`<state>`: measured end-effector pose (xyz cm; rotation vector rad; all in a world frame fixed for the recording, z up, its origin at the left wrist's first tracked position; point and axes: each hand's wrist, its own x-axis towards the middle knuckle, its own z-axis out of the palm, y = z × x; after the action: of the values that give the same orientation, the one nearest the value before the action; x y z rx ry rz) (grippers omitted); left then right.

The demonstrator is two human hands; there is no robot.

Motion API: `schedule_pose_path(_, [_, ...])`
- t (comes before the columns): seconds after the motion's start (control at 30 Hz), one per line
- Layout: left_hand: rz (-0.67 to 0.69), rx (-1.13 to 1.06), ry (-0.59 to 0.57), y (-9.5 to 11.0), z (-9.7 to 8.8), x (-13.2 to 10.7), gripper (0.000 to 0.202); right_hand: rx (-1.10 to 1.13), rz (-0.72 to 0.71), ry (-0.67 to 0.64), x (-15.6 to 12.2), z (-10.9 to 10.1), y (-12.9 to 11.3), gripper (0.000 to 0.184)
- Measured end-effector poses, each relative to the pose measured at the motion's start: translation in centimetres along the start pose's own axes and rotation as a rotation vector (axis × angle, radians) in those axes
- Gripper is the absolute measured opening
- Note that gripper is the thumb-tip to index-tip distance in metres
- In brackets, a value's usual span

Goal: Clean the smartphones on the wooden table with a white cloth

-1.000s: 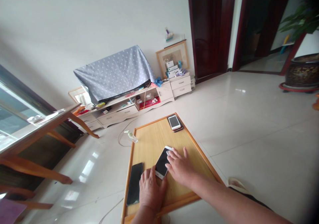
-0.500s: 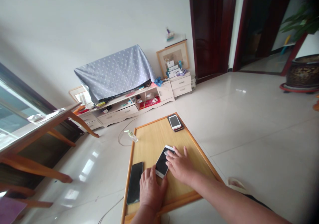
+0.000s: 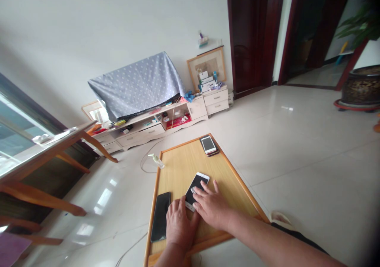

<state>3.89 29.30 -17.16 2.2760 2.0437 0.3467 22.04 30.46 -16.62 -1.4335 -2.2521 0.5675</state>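
A white-framed smartphone [image 3: 200, 180] with a dark screen lies at a slant on the small wooden table [image 3: 178, 156]. At its lower end, my left hand [image 3: 180, 223] grips the edges between fingers and thumb. My right hand [image 3: 212, 203] reaches over the screen, its fingertips pressing a small crumpled white wipe [image 3: 193, 189] against the glass. The other fingers of that hand are spread. To the left of my left hand lies a larger black smartphone [image 3: 160, 216], face up.
A clear pump bottle [image 3: 157, 161] stands by the table's left edge. Stacked phones [image 3: 209, 145] lie at the far right corner. Beyond are a white TV cabinet [image 3: 196, 110] under a dotted cloth [image 3: 139, 84], a wooden table [image 3: 50, 156] at left and a potted plant [image 3: 360, 86] at right.
My right hand has slid the wipe down the screen, toward the phone's lower end and my left hand. The left hand and the phone have stayed in place.
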Motion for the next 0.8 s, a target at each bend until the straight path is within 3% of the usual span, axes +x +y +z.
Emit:
schedule_pose_path(0.27, [0.007, 0.015, -0.002, -0.1, -0.2, 0.1, 0.059, -0.045, 0.141, 0.011, 1.5, -0.5, 1.4, 0.051])
schedule_pose_path(0.6, [-0.002, -0.010, -0.003, 0.0, 0.0, 0.1, 0.054, -0.008, -0.014, 0.000, -0.1, 0.1, -0.7, 0.054])
schedule_pose_path(0.8, [-0.008, 0.004, -0.027, 0.0, -0.3, 0.1, 0.060, -0.030, 0.079, 0.006, 1.1, -0.2, 0.5, 0.050])
